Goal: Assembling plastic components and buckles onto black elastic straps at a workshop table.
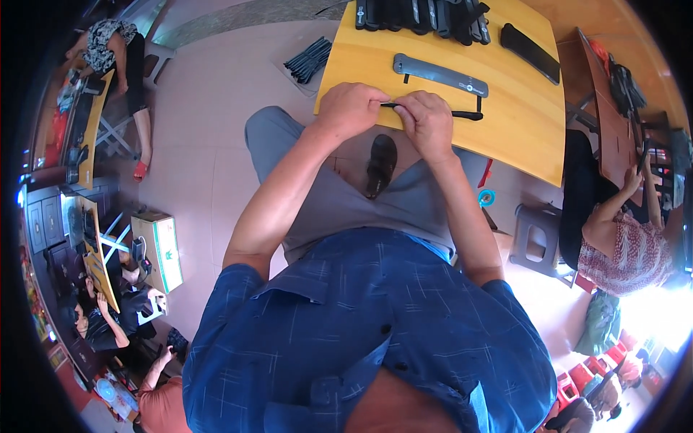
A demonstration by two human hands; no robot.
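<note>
Above the near edge of the yellow table, my left hand (351, 108) and my right hand (428, 124) are close together, fingers pinched on a thin black rod (466, 115). A short piece of it shows between the hands, and its thicker end sticks out to the right past my right hand. My fingers hide the rest. Just beyond my hands lies a long flat grey strip (440, 75) with rounded ends. Two narrow black tabs (478, 105) extend from its near side, one toward the rod's right end.
Several black strip-like pieces (422, 18) lie in a row at the table's (523, 137) far edge, with a black flat case (530, 53) to their right. A bundle of dark rods (309, 60) is left of the table. A grey stool (535, 242) stands right. Other people sit at tables on both sides.
</note>
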